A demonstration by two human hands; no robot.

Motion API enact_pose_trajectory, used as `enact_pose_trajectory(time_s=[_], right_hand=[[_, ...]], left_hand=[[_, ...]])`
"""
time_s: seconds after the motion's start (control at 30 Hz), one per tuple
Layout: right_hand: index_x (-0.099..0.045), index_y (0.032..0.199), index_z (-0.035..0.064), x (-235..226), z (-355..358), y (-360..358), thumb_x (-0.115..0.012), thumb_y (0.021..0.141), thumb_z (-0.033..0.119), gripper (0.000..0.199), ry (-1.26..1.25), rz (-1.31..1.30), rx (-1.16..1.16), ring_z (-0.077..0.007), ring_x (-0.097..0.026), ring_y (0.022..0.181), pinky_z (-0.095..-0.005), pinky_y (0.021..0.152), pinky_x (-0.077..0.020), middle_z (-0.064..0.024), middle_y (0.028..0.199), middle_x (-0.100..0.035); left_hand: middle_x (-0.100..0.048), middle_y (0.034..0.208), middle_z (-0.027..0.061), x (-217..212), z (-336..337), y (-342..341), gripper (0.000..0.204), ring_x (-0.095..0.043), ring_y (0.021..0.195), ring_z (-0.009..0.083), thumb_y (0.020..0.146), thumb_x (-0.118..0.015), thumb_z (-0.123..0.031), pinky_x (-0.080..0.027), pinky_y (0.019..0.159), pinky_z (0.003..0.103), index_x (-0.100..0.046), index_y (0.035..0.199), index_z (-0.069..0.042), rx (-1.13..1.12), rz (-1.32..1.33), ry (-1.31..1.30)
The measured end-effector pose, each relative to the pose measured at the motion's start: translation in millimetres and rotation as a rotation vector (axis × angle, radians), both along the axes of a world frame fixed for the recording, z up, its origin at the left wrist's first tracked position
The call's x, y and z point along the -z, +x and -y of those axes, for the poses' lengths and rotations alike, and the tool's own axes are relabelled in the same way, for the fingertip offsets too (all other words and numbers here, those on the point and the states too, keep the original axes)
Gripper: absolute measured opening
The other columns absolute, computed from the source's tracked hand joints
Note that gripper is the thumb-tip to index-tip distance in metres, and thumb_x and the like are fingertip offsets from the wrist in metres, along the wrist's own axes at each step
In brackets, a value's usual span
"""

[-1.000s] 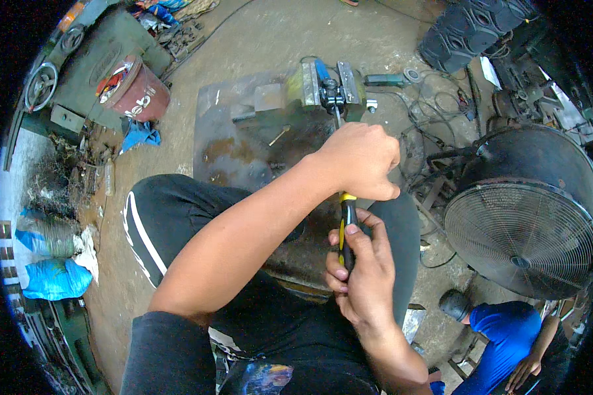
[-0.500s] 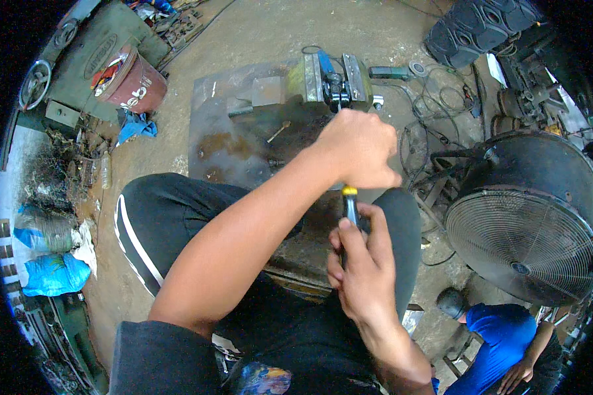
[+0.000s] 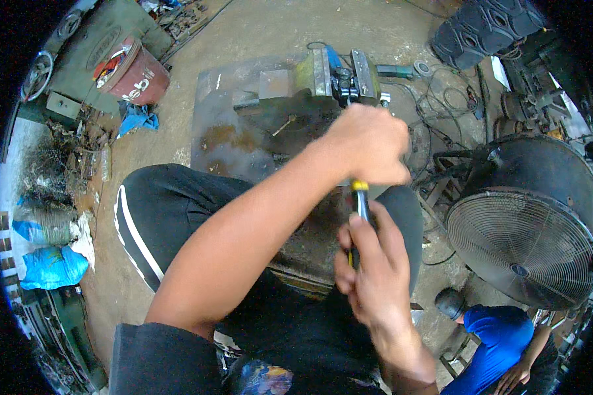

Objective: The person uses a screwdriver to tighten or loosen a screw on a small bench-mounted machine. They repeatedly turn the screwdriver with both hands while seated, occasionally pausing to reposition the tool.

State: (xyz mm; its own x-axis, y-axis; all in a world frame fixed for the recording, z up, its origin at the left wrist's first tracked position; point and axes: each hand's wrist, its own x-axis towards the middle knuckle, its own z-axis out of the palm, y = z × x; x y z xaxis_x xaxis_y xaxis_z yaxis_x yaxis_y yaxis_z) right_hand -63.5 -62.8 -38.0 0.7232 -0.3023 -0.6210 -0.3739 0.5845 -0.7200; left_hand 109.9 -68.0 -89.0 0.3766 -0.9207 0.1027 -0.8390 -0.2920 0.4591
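My left hand (image 3: 372,146) is closed in a fist, knuckles up, just in front of the vise (image 3: 321,74). Whatever it grips, if anything, is hidden under the fingers. Dark metal parts (image 3: 344,87) are clamped between the vise jaws, partly covered by this hand. Below, my right hand (image 3: 381,266) wraps round a slim dark-handled tool (image 3: 363,206) with a yellow end. That end points up, close under the left fist; whether they touch I cannot tell. The tool's kind is not clear, since its other end lies inside the right hand.
A metal plate (image 3: 211,112) lies under the vise, with a small bolt-like piece (image 3: 284,125) on it. An angle grinder (image 3: 396,70) and cables are beyond at right. A large drum fan (image 3: 520,243) stands right; a person in blue (image 3: 501,336) sits lower right. A red bucket (image 3: 138,82) is left.
The whole view has shifted slightly, so things appear a little further right. Both hands hold nearly the same pose, and the tool stays in the right hand.
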Motion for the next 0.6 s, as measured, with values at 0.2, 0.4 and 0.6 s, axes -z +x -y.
enact_pose_trajectory(time_s=[0.2,0.4,0.6], right_hand=[[-0.045,0.137,0.0034,-3,1,-6,-0.051,0.106,0.023,0.037,0.005,-0.124,-0.025,-0.007,-0.039,0.051,-0.0225,0.044,-0.0308,-0.0026,0.084,-0.048],[-0.048,0.134,0.0029,6,1,-6,-0.05,0.107,0.022,0.033,-0.012,-0.016,-0.037,-0.0073,-0.039,0.049,-0.0216,0.041,-0.0291,-0.0025,0.085,-0.048],[-0.049,0.133,0.0033,2,2,-4,-0.048,0.108,0.023,0.032,-0.03,-0.009,-0.045,-0.0071,-0.038,0.05,-0.0224,0.041,-0.0302,-0.0019,0.085,-0.048]], left_hand=[[-0.063,0.061,0.022,2,0,0,0.035,-0.067,0.067,0.0426,0.066,-0.068,-0.039,-0.055,0.065,0.051,-0.067,0.062,-0.004,0.055,-0.101,-0.008],[-0.066,0.067,0.0227,4,1,0,0.034,-0.068,0.071,0.043,0.066,-0.068,-0.038,-0.056,0.068,0.051,-0.069,0.068,-0.004,0.002,-0.062,0.08],[-0.067,0.068,0.0236,2,2,-1,0.036,-0.07,0.072,0.0424,0.065,-0.07,-0.04,-0.056,0.069,0.05,-0.072,0.069,-0.004,-0.041,0.064,0.06]])
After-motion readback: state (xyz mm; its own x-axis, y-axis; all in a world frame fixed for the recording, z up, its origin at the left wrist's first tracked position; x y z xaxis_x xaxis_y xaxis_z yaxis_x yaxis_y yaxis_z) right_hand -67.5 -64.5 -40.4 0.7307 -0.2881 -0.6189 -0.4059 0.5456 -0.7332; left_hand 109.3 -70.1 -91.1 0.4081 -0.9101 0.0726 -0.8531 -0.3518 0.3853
